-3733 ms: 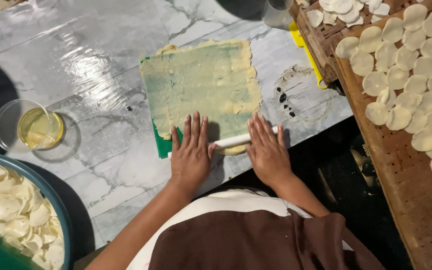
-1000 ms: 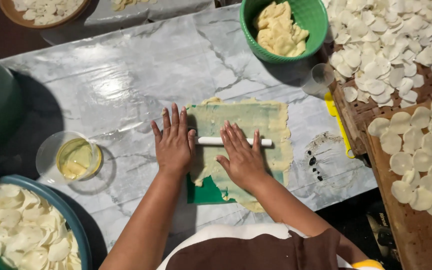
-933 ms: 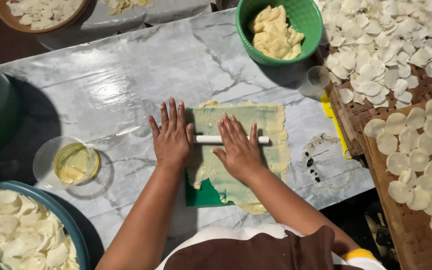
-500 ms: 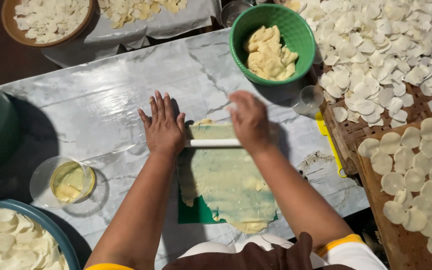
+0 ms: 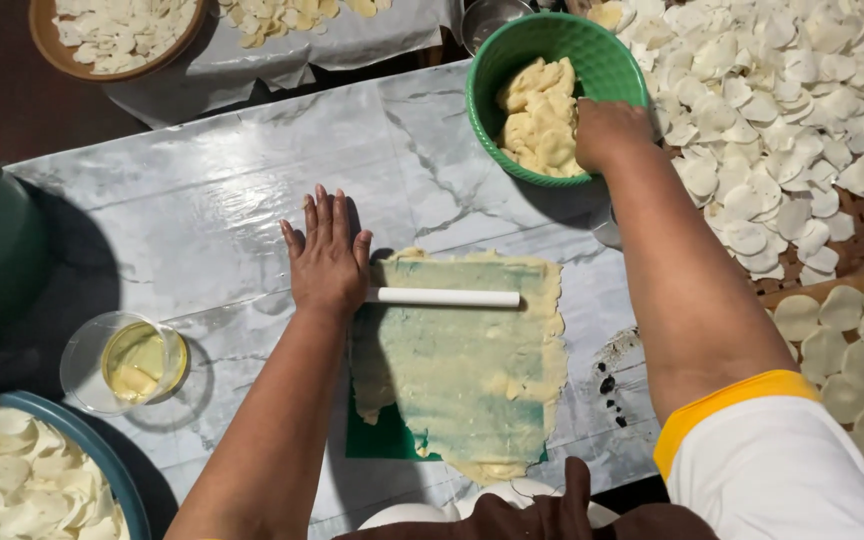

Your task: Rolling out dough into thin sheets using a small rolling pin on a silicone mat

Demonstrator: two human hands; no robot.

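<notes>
A: Where is the roller (image 5: pixel 444 297)?

B: It lies crosswise near the far end of the dough sheet (image 5: pixel 472 370). The left hand (image 5: pixel 327 255) rests at its left end, fingers spread flat on the desk (image 5: pixel 202 200).

A: And the right hand (image 5: pixel 607 130)?

B: Well apart, up in the green bowl (image 5: pixel 552 45), curled over the dough lumps (image 5: pixel 542 120); the grip itself is hidden. So the left hand is nearer. A cup of oil (image 5: pixel 137 360) stands left, on the marbled plastic sheeting.
</notes>
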